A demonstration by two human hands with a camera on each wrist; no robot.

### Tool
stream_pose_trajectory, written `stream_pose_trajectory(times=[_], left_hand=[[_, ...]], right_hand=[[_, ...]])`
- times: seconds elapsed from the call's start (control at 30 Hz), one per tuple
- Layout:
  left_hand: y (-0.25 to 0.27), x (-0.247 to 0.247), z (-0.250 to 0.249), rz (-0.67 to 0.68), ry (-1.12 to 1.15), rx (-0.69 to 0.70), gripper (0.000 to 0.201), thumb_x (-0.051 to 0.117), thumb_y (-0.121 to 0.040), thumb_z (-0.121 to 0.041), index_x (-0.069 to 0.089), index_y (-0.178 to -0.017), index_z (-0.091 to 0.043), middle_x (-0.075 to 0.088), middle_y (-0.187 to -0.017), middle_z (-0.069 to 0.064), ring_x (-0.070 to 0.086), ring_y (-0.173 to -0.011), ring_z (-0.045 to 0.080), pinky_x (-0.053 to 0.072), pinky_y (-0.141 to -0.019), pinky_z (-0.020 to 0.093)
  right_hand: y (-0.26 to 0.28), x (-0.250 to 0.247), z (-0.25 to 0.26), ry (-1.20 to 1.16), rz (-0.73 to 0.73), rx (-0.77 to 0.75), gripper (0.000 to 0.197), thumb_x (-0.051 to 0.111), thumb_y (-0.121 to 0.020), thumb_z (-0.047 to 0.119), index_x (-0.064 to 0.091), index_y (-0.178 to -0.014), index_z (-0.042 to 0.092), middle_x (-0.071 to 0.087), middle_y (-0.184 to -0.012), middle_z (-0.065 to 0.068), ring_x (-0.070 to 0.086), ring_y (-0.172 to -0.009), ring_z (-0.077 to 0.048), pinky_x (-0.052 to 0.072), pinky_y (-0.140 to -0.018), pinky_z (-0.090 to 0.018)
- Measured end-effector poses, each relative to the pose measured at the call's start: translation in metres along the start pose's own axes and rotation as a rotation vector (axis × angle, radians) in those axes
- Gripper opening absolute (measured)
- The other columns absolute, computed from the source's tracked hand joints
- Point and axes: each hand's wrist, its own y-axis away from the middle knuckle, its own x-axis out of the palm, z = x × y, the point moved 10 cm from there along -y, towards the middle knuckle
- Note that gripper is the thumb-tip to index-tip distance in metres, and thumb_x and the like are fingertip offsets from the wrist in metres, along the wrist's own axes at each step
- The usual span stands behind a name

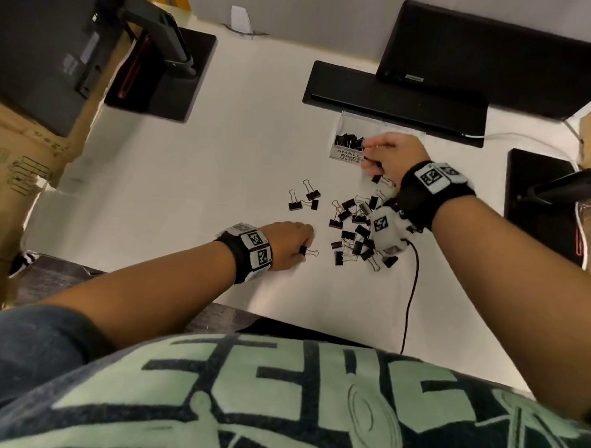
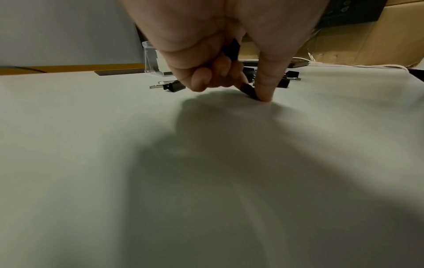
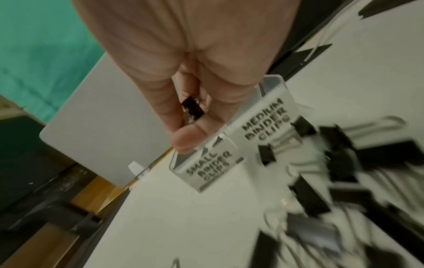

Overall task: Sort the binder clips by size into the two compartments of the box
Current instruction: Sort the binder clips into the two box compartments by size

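Just beyond the right hand (image 1: 391, 157), over the clear box (image 3: 207, 174): small clip (image 3: 192, 108) pinched between thumb and fingers (image 3: 185, 139), poised above the near rim of the compartment marked SMALL, which already holds black clips (image 1: 349, 141). MEDIUM compartment alongside, on the pile's side. Nearer the box by far, this hand. Left hand (image 1: 288, 245) low on the table (image 2: 91, 163), fingers curled, fingertip (image 2: 266, 94) pressing another clip (image 2: 249, 90) against the surface (wire handles pointing right, toward the loose pile (image 1: 358, 234)). Labels readable in full only from the right wrist; box contents only from the head view.
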Motion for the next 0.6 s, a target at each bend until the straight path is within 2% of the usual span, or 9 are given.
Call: stream_pose_trajectory(times=[0.13, 0.23, 0.3, 0.43, 0.53, 0.6], left_hand=[[-0.002, 0.000, 0.005, -0.006, 0.062, -0.030, 0.019, 0.056, -0.089, -0.021, 0.045, -0.102, -0.013, 0.053, -0.106, 0.005, 0.056, -0.083, 0.024, 0.044, -0.071, 0.032], [-0.006, -0.004, 0.009, -0.025, 0.118, -0.056, 0.011, 0.052, -0.088, -0.014, 0.042, -0.091, -0.018, 0.049, -0.094, -0.001, 0.049, -0.078, 0.020, 0.036, -0.068, 0.028], [-0.008, -0.008, 0.009, -0.016, 0.140, -0.059, 0.015, 0.051, -0.087, -0.011, 0.039, -0.086, -0.020, 0.048, -0.089, -0.002, 0.047, -0.077, 0.019, 0.034, -0.067, 0.027], [-0.016, -0.037, 0.006, -0.076, 0.218, -0.087, 0.011, 0.049, -0.087, -0.007, 0.046, -0.085, -0.017, 0.052, -0.085, -0.001, 0.048, -0.077, 0.018, 0.034, -0.068, 0.024], [-0.029, -0.075, 0.005, -0.167, 0.310, -0.134, 0.007, 0.051, -0.089, -0.009, 0.054, -0.091, -0.015, 0.057, -0.089, -0.001, 0.053, -0.079, 0.017, 0.039, -0.070, 0.022], [-0.041, -0.103, 0.004, -0.239, 0.366, -0.163, 0.006, 0.053, -0.089, -0.011, 0.056, -0.093, -0.015, 0.059, -0.089, -0.001, 0.054, -0.074, 0.015, 0.041, -0.060, 0.020]], right_hand=[[-0.032, -0.010, 0.026, 0.235, -0.085, -0.066, 0.019, 0.060, -0.088, 0.005, 0.066, -0.102, 0.018, 0.068, -0.090, -0.006, 0.066, -0.068, -0.011, 0.056, -0.061, -0.018], [-0.047, -0.004, 0.040, 0.508, -0.103, -0.131, 0.023, 0.059, -0.089, 0.008, 0.066, -0.105, 0.023, 0.065, -0.108, -0.003, 0.064, -0.090, -0.018, 0.051, -0.073, -0.024], [-0.052, 0.005, 0.043, 0.607, -0.084, -0.160, 0.027, 0.056, -0.090, 0.006, 0.065, -0.111, 0.022, 0.063, -0.117, -0.003, 0.062, -0.097, -0.019, 0.048, -0.075, -0.024], [-0.053, 0.020, 0.039, 0.678, -0.042, -0.210, 0.029, 0.056, -0.090, 0.007, 0.064, -0.113, 0.023, 0.063, -0.119, -0.005, 0.061, -0.103, -0.021, 0.048, -0.076, -0.025], [-0.048, 0.012, 0.036, 0.604, -0.070, -0.211, 0.028, 0.050, -0.092, 0.007, 0.064, -0.111, 0.022, 0.061, -0.121, -0.006, 0.060, -0.106, -0.021, 0.048, -0.079, -0.026], [-0.038, 0.001, 0.035, 0.541, -0.111, -0.236, 0.027, 0.047, -0.091, 0.007, 0.066, -0.106, 0.019, 0.063, -0.115, -0.005, 0.061, -0.100, -0.020, 0.050, -0.078, -0.025]])
